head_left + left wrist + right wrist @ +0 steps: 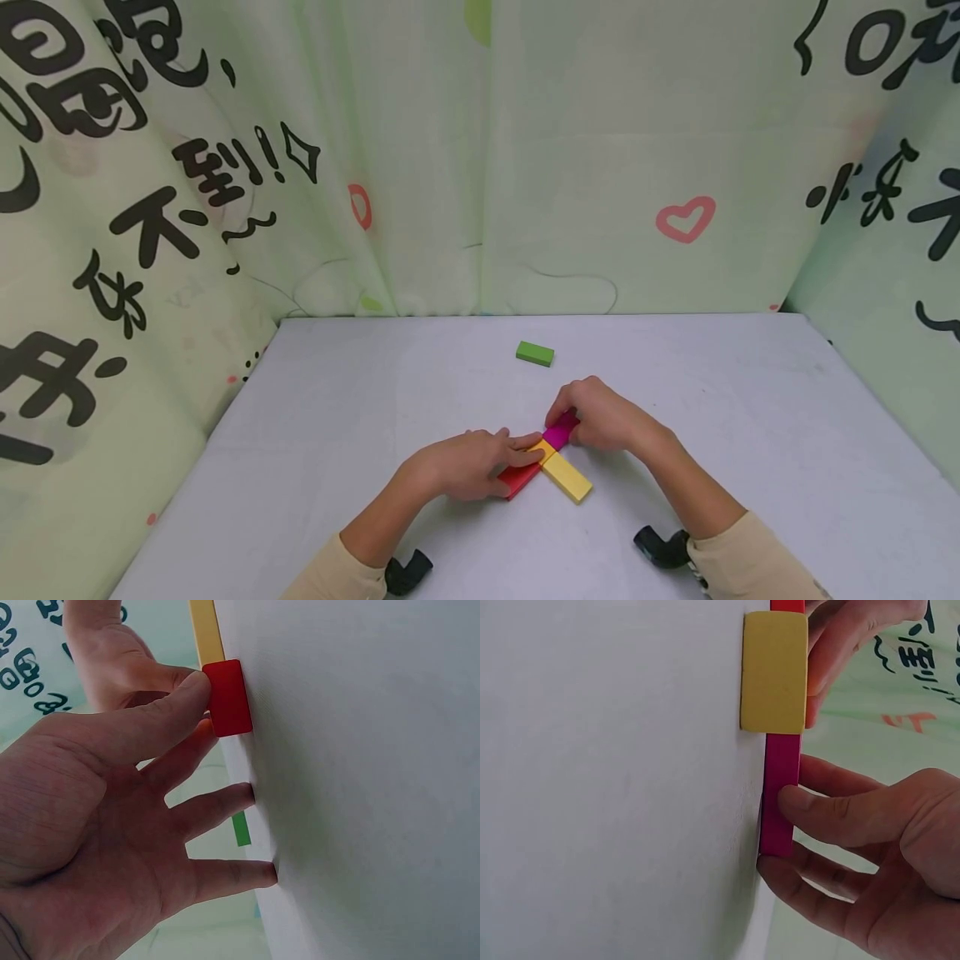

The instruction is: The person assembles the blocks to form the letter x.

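Note:
Three flat blocks lie together on the white table [360, 400]: a red block [520, 477], a yellow block [567, 477] crossing it, and a magenta block [560, 433] in line with the red one. My left hand [513, 461] rests over the red block [227, 697], thumb on one long side, index finger behind the other, remaining fingertips on the table. My right hand [564, 419] pinches the magenta block [781, 791], thumb on one side and fingers on the other. The yellow block [774, 671] sits between both hands.
A green block [535, 353] lies alone farther back on the table, apart from the hands. Printed curtains [480, 167] close off the back and both sides. Black wrist camera mounts [660, 546] show at the bottom.

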Available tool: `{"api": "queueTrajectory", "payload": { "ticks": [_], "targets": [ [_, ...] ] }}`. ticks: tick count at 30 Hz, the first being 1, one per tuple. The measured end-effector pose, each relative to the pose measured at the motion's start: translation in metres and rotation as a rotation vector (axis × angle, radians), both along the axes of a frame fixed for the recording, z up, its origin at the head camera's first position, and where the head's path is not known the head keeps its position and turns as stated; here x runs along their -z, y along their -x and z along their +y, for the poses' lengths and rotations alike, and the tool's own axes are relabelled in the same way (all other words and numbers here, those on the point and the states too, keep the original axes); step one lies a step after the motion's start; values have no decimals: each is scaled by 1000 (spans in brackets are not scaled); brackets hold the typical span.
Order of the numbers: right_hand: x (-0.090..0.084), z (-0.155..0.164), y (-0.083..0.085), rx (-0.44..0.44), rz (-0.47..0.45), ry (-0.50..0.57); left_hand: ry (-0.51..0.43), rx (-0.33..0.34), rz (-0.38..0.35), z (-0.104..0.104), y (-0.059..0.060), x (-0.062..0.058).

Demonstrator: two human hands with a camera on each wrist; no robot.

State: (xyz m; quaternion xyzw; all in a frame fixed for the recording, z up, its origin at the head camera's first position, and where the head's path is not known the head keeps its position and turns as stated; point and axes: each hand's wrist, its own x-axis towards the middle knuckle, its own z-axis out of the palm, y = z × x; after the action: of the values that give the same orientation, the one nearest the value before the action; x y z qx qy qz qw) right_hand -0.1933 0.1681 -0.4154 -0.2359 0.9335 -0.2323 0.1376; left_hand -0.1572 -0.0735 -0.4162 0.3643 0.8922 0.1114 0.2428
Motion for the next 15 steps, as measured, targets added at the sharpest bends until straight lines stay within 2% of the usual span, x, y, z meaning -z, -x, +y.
{"api": "queueTrajectory", "payload": {
  "ticks": [15],
  "targets": [
    [-1,1,-2,-6,20,6,3,7,-2,0,1,0]
  ]
}}
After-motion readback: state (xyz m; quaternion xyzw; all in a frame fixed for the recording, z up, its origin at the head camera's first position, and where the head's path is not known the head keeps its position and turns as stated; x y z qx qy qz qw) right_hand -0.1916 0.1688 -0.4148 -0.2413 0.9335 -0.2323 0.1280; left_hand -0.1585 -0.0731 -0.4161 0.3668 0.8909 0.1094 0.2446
